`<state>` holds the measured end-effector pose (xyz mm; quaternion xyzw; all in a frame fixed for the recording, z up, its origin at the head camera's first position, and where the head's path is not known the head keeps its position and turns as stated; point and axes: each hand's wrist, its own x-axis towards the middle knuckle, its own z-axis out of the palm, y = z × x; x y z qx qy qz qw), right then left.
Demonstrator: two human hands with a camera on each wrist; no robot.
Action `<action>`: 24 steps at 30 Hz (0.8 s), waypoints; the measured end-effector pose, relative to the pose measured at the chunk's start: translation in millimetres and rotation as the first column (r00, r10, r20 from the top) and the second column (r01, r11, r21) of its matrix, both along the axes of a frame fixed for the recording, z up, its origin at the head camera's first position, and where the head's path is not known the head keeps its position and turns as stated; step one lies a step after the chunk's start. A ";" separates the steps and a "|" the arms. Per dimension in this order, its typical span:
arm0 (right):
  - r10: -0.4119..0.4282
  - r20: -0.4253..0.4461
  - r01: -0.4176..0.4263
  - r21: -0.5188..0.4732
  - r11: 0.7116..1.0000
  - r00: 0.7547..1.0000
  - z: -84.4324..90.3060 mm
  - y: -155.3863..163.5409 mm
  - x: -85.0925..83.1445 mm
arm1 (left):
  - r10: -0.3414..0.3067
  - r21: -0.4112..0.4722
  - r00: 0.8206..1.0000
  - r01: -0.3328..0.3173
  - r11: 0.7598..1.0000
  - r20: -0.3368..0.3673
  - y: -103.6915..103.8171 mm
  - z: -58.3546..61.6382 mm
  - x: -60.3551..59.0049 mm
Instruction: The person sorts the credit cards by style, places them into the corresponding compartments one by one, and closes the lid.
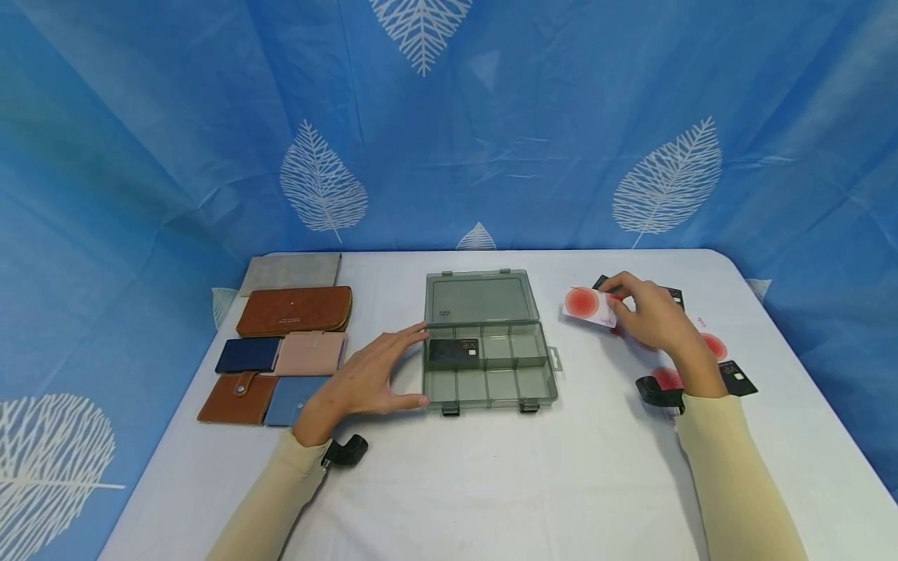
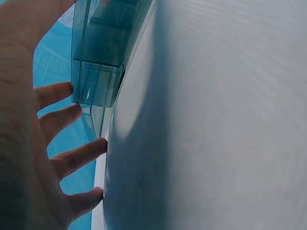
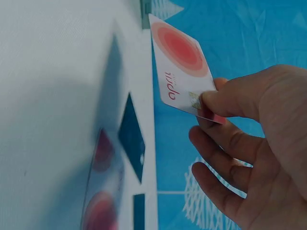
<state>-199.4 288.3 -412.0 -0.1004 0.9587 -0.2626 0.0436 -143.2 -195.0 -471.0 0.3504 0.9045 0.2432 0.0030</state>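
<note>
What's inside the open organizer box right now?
The organizer box holds one black VIP card in its back-left compartment. The other compartments look empty through the tinted plastic; nothing can be seen beneath that card.

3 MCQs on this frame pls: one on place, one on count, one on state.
1. Where is the black VIP card?
A. in the box's back-left compartment
B. on a wallet
C. in the left hand

2. How many wallets lie left of the box?
A. three
B. six
C. nine

3. What is the right hand doing?
A. resting flat on the table
B. pinching a white card with a red disc
C. closing the lid

Key: 1 A, the VIP card sits inside the box. 2 B, six wallets in rows. 3 B, the right hand holds the card off the table.
</note>
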 end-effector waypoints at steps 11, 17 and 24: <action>0.094 -0.157 -0.114 -0.121 0.986 0.983 7.2 -41.3 13.7 | 0.001 0.008 1.000 -0.001 1.000 0.022 -1.2 -0.2 0.7; 0.138 -0.153 -0.165 -0.178 0.970 0.979 1.1 -70.1 20.2 | 0.008 0.008 1.000 -0.008 1.000 0.023 -0.3 -2.5 0.2; 0.185 -0.136 -0.205 -0.157 0.966 0.973 -0.3 -98.4 32.2 | 0.010 0.013 1.000 -0.010 1.000 0.023 1.3 -2.8 -0.6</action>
